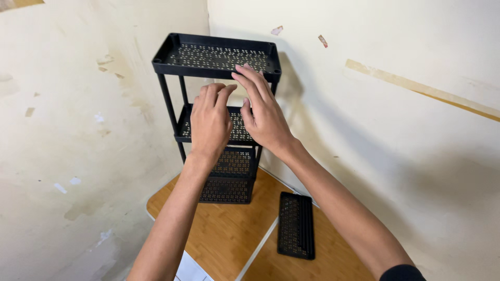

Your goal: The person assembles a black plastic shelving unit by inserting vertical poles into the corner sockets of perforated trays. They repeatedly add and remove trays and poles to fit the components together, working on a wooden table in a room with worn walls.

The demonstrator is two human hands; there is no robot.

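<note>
A black plastic rack with perforated shelf trays stands in a wall corner on a wooden table [224, 234]. Its top tray [208, 54] rests on thin black posts, with lower trays beneath. My right hand [263, 112] reaches to the top tray, fingertips touching its front right rim, fingers spread. My left hand [210, 120] hovers just below that rim in front of the second tray [183, 127], fingers curled down, holding nothing that I can see. A loose black perforated tray [296, 225] lies flat on the table to the right of the rack.
Cream walls with peeling patches and tape marks close in behind and on both sides of the rack. The table has a pale seam [260, 244] running diagonally, and its left edge [156, 211] sits near the wall.
</note>
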